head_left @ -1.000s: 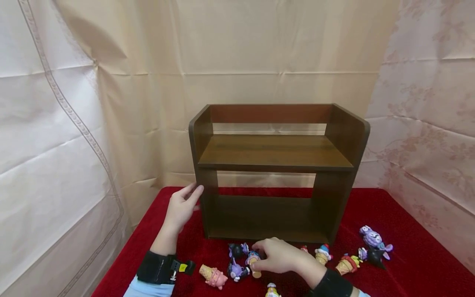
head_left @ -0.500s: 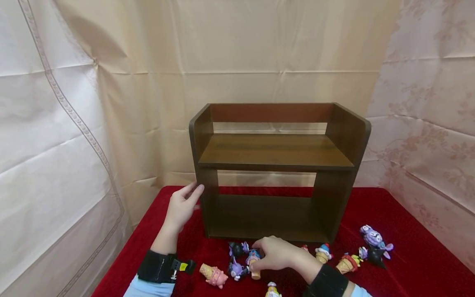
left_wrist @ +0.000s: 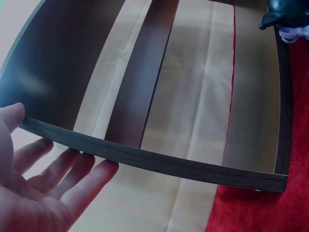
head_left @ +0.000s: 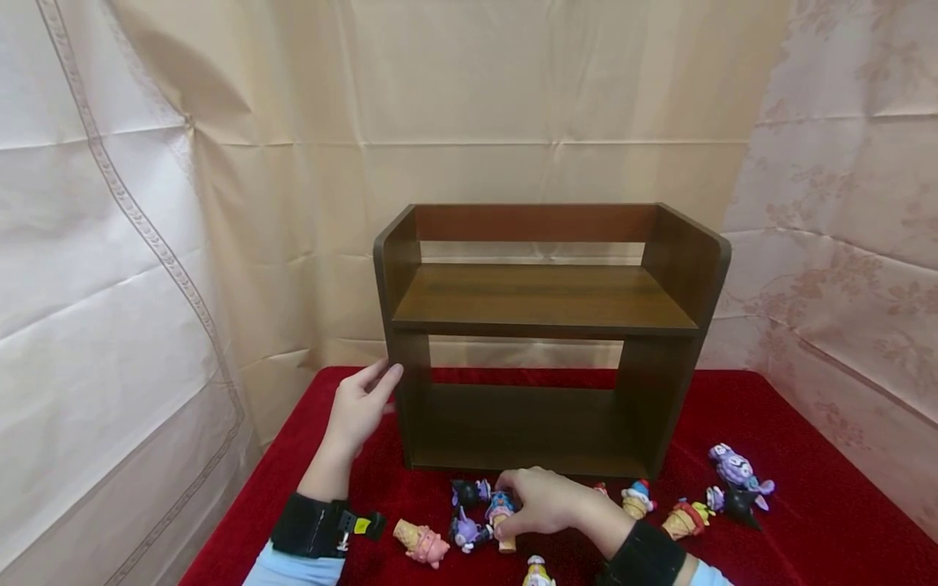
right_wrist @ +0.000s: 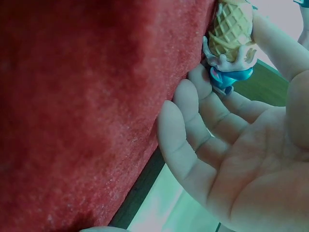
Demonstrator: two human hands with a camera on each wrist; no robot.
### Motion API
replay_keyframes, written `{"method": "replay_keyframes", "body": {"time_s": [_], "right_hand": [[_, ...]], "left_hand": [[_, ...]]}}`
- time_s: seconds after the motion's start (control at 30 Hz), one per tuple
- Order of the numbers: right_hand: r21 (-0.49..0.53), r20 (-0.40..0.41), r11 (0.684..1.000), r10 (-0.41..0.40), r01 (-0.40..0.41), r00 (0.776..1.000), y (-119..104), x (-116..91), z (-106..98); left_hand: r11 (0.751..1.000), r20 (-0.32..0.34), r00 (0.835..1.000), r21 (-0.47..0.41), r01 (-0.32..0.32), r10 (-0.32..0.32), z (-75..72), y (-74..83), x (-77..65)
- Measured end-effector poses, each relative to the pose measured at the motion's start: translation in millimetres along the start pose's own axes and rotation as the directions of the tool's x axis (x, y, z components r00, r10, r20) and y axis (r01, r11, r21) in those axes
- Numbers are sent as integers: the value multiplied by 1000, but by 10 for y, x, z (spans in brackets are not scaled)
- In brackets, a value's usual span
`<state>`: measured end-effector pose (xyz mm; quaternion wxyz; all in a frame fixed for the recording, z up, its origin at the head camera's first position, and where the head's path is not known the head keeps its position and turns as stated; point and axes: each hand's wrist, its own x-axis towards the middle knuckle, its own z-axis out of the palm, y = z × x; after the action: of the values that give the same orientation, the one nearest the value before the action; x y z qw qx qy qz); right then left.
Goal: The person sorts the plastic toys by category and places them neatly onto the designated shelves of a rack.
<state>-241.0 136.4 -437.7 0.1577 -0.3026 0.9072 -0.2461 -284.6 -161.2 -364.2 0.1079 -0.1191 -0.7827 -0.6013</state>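
Note:
A brown wooden two-tier shelf (head_left: 545,297) stands on a red cloth (head_left: 352,496). My left hand (head_left: 359,411) is at its left side; in the left wrist view the fingers (left_wrist: 96,179) are spread along the dark panel edge. Below the shelf's front, my right hand (head_left: 553,500) pinches an ice-cream-cone figurine (right_wrist: 233,29) with a blue top, lying on the cloth, thumb against the cone. Just left of it lie a purple figurine (head_left: 469,531) and a black one with a light purple bow (head_left: 466,493).
A pink ice-cream-cone figurine (head_left: 421,544) lies front left, a yellow one (head_left: 537,572) at the front edge. Right of my hand are a cone with blue-and-red top (head_left: 637,500), a red-and-yellow one (head_left: 687,519) and purple and black figurines (head_left: 736,470). Curtains (head_left: 550,98) hang behind.
The blue-topped cone figurine has turned slightly under my right hand, its cone end shifting a little. My left hand stays at the shelf's side.

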Motion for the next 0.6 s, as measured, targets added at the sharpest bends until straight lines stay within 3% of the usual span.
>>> {"method": "replay_keyframes", "body": {"time_s": [0.3, 0.6], "right_hand": [[64, 24, 998, -16, 15, 1000, 17, -2, -29], [131, 25, 991, -30, 27, 999, 92, 13, -14]], "left_hand": [[998, 7, 999, 32, -53, 53, 14, 188, -98], [999, 9, 999, 14, -42, 42, 14, 187, -98]]}}
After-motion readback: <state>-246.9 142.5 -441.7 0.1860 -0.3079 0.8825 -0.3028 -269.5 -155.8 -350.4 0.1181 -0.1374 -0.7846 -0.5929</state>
